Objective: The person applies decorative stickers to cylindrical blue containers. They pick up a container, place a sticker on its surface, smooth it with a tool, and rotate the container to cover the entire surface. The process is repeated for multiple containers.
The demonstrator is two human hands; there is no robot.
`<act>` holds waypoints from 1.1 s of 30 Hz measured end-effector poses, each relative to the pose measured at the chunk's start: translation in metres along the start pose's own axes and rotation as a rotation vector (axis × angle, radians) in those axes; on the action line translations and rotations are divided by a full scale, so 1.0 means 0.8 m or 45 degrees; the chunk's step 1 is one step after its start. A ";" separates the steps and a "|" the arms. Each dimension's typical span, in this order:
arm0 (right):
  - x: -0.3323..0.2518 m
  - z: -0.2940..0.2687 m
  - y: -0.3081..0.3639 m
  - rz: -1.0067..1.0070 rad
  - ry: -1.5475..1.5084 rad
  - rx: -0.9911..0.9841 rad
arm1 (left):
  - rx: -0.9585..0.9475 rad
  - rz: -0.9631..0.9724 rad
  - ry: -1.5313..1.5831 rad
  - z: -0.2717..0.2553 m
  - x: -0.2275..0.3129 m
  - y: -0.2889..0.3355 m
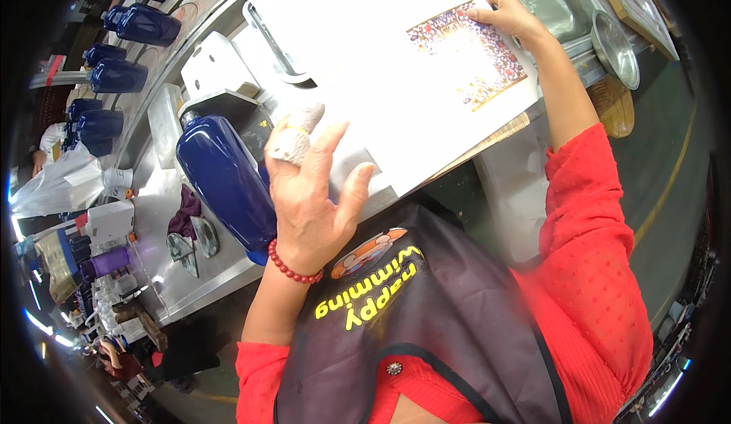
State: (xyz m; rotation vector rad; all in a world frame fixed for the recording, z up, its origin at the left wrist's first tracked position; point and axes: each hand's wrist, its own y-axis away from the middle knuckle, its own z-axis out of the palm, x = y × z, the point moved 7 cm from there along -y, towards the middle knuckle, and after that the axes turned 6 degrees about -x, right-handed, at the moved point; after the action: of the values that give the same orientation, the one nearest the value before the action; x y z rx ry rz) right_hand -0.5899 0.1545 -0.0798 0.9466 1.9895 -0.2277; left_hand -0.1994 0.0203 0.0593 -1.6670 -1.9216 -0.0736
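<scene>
My right hand [514,19] grips the far right edge of a white paper sheet [343,36], thumb on top and the other fingers mostly hidden beneath. The sheet bears a colourful speckled print [499,66] around a pale, washed-out middle. Near the sheet's left edge, my left hand [308,199] is open with its fingers apart; pale, rough coverings wrap two of its fingers. A glossy dark blue bottle [225,173] lies just left of that hand, partly hidden by it. Whether they touch, I cannot tell. Under the sheet shows a tan layered edge [495,136].
More blue bottles [118,78] line the far left. A white block [217,66] stands beyond the near bottle. On the metal table [217,279] lie a dark red cloth [185,211] and grey pads [194,243]. At right are a metal basin [544,1] and a steel bowl [615,49].
</scene>
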 end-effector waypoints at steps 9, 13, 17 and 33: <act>0.021 -0.010 -0.005 -0.070 0.124 -0.091 | -0.152 -0.009 -0.014 0.044 -0.005 -0.001; 0.014 -0.014 -0.003 -0.201 0.215 0.020 | -0.194 -0.004 -0.062 0.051 -0.005 -0.004; 0.034 -0.013 -0.016 -0.021 0.196 -0.023 | -0.241 0.005 -0.135 0.040 -0.006 -0.026; -0.023 -0.051 0.175 -0.372 0.268 0.211 | -0.977 0.032 -0.066 0.090 0.005 -0.007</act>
State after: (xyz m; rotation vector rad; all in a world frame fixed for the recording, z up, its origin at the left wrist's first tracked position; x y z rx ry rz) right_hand -0.5133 0.2613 -0.0140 0.8052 2.3315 -0.4789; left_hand -0.2331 0.0523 0.0037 -2.1715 -2.0420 -0.8570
